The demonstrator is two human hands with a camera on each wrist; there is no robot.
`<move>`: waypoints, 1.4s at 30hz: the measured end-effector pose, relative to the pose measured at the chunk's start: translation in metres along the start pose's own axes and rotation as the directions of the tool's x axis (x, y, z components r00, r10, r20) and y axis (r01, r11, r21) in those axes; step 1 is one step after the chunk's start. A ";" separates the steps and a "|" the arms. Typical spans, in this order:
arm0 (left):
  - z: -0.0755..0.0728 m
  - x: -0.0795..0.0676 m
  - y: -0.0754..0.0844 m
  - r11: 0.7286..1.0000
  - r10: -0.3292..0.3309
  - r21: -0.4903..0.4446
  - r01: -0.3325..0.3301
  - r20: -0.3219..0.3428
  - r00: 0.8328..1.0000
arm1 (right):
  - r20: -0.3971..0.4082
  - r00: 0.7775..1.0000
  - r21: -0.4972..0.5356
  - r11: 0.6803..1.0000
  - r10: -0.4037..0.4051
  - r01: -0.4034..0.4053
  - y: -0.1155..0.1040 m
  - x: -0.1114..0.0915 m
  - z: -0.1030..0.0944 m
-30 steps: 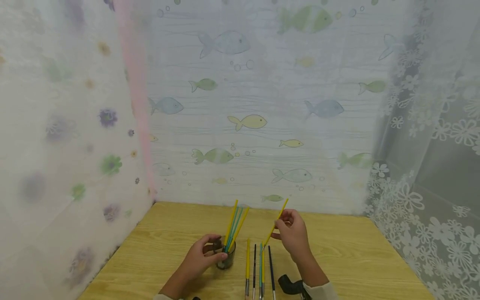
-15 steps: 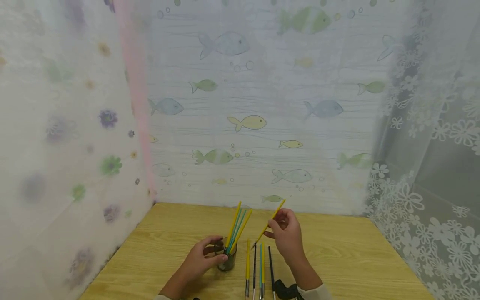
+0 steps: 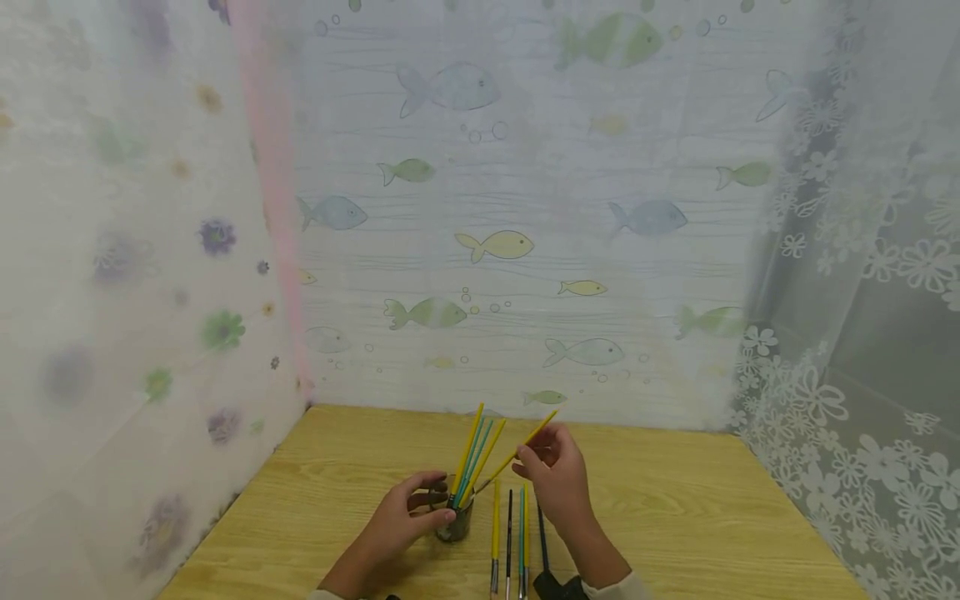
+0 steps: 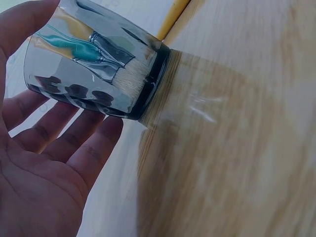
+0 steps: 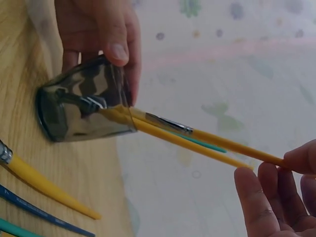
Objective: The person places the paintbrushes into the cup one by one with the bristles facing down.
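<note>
My left hand (image 3: 401,521) holds a smoky clear glass (image 5: 81,116) near the table, thumb on one side and fingers on the other. Yellow and teal paintbrushes lean inside it; their pale bristles (image 4: 131,79) sit near the glass bottom in the left wrist view. My right hand (image 3: 558,483) pinches another yellow paintbrush (image 5: 232,144) by its upper handle, between thumb and fingers. That brush slants down to the left, its metal ferrule and tip right at the glass's rim in the right wrist view.
Several paintbrushes lie side by side right of the glass, handles pointing away: a yellow one (image 3: 495,521), a dark one (image 3: 510,533), a teal one (image 3: 521,521). A dark blue brush (image 3: 543,542) is partly hidden by the right wrist's black device (image 3: 555,586). Patterned curtains surround the wooden table (image 3: 675,500).
My right hand has moved left with the yellow paintbrush, bringing its tip from over the lying brushes to the glass's rim. The glass and left hand shifted slightly right, then stayed still.
</note>
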State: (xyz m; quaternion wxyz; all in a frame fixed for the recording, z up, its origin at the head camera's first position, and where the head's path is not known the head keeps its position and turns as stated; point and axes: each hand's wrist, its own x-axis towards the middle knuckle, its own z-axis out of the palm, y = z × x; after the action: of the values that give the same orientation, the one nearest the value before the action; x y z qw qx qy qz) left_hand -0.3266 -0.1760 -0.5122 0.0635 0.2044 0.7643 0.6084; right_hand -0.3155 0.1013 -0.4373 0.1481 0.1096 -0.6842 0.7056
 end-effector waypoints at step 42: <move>-0.003 0.006 -0.006 1.000 -0.006 -0.020 0.006 -0.009 1.000 | 0.168 0.983 -0.103 0.993 0.068 -0.051 0.029 -0.009 0.029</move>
State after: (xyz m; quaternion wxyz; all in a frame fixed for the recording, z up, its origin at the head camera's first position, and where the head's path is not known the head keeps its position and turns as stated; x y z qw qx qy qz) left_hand -0.3344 -0.1776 -0.5161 0.0639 0.1985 0.7592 0.6166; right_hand -0.3186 0.0707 -0.4667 0.0729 0.1418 -0.7313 0.6631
